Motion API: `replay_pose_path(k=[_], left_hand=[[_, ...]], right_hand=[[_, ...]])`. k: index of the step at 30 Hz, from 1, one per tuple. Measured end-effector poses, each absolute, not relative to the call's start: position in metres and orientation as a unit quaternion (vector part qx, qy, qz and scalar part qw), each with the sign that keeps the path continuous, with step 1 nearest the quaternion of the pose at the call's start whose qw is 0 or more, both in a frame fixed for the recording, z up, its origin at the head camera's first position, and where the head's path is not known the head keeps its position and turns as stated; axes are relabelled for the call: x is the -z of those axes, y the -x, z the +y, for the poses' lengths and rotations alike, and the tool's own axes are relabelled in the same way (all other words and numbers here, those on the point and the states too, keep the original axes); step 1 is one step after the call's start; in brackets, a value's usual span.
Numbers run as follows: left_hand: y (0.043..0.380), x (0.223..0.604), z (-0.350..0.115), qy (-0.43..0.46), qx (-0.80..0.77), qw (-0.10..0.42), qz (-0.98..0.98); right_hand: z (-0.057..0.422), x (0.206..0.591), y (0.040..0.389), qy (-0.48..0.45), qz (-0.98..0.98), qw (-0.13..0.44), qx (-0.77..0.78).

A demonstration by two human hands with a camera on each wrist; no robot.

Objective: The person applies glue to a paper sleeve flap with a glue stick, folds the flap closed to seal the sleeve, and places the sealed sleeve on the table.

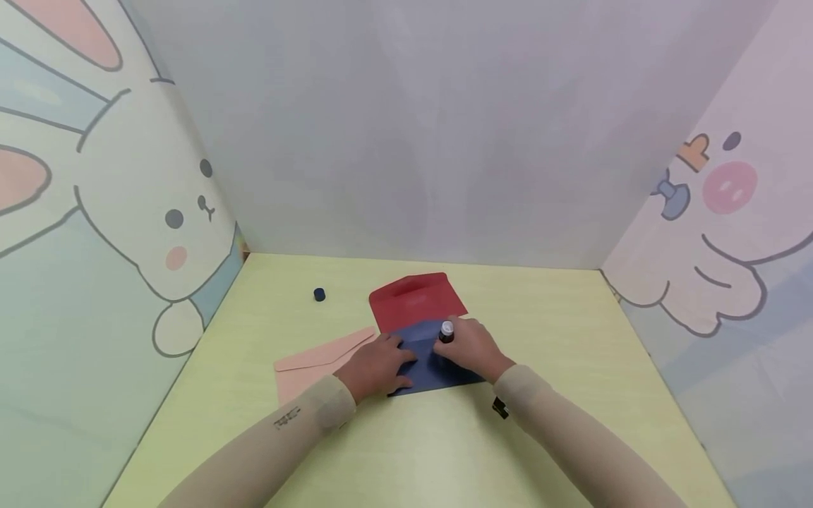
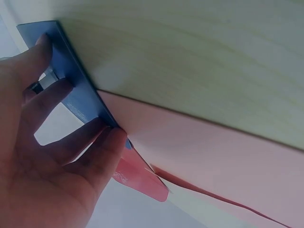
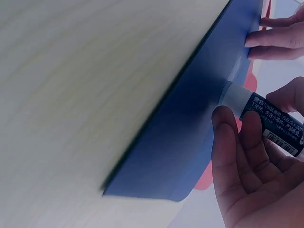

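A dark blue envelope (image 1: pixel 428 374) lies on the table in front of me. My right hand (image 1: pixel 473 347) grips a glue stick (image 3: pixel 273 122) with a black printed label, its white end down at the blue paper in the right wrist view. Spread over the left part of the same envelope, my left hand (image 1: pixel 377 367) rests its fingertips on the paper. In the left wrist view those fingers (image 2: pixel 59 92) press along the blue surface close to its edge.
Behind the blue envelope lies a red envelope (image 1: pixel 416 307) with its flap raised. A pale pink envelope (image 1: pixel 305 381) is partly under my left arm. Farther back on the left stands a small dark cap (image 1: pixel 320 294). Printed walls enclose the yellow table (image 1: pixel 546 310) on three sides.
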State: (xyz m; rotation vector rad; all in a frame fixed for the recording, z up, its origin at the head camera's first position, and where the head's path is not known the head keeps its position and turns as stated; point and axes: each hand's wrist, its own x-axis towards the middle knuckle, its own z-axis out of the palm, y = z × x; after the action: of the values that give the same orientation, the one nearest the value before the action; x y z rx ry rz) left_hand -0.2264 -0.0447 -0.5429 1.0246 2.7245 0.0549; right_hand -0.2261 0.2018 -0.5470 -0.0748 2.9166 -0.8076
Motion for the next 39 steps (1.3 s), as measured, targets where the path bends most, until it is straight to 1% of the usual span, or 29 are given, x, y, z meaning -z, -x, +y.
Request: replay_pose_path(k=[10, 21, 30, 35, 39], left_hand=[[0.225, 0.539, -0.044, -0.348, -0.017, 0.119, 0.930], [0.223, 0.539, -0.045, -0.347, -0.017, 0.118, 0.930], [0.221, 0.539, -0.050, -0.364, -0.022, 0.099, 0.926], [0.222, 0.540, -0.051, -0.366, -0.023, 0.097, 0.925], [0.223, 0.540, -0.050, -0.366, -0.020, 0.097, 0.926]], right_hand=[[0.218, 0.546, 0.223, 0.010, 0.961, 0.054, 0.270], [0.219, 0.545, 0.222, 0.010, 0.963, 0.049, 0.266], [0.219, 0.546, 0.221, 0.015, 0.965, 0.043, 0.259], [0.221, 0.545, 0.222, 0.016, 0.964, 0.044, 0.263], [0.224, 0.536, 0.224, 0.012, 0.959, 0.029, 0.283]])
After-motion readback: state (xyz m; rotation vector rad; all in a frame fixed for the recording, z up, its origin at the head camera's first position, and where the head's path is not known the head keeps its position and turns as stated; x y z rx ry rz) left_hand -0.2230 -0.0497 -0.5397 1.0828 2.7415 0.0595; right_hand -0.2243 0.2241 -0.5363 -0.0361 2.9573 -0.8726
